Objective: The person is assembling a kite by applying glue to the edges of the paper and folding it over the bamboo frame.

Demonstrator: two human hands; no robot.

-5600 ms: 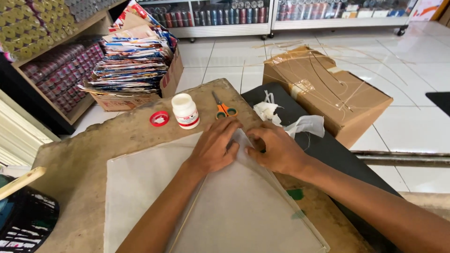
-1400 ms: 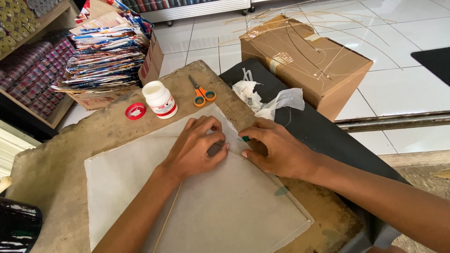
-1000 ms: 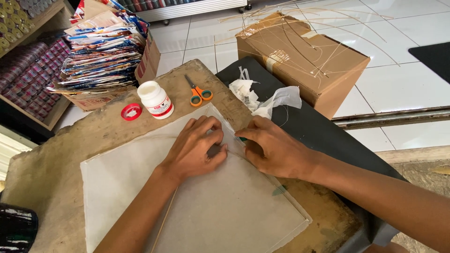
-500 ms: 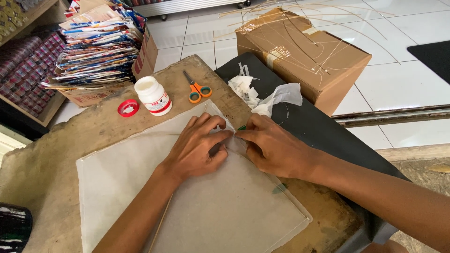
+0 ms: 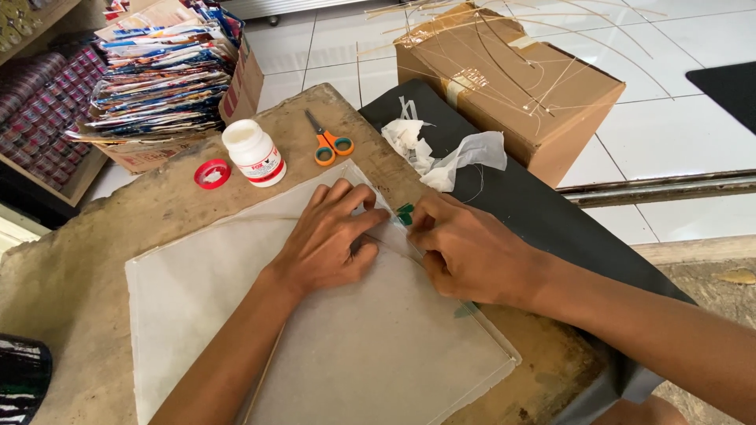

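Two hands pressing a pale paper sheet flat on a worn surface.

Fingers (image 5: 346, 206) of the left hand (image 5: 331, 240) lie spread and flat on the paper sheet (image 5: 354, 346), gripping nothing; the right hand (image 5: 465, 248) curls its fingers down onto the sheet's right edge, beside a small green piece (image 5: 405, 214); whether they pinch anything I cannot tell; the sheet covers the middle of the surface (image 5: 157, 216); beyond it stand a white glue bottle (image 5: 253, 153), its red cap (image 5: 213, 173) and orange-handled scissors (image 5: 329, 143); a cardboard box (image 5: 512, 79) sits on the floor.
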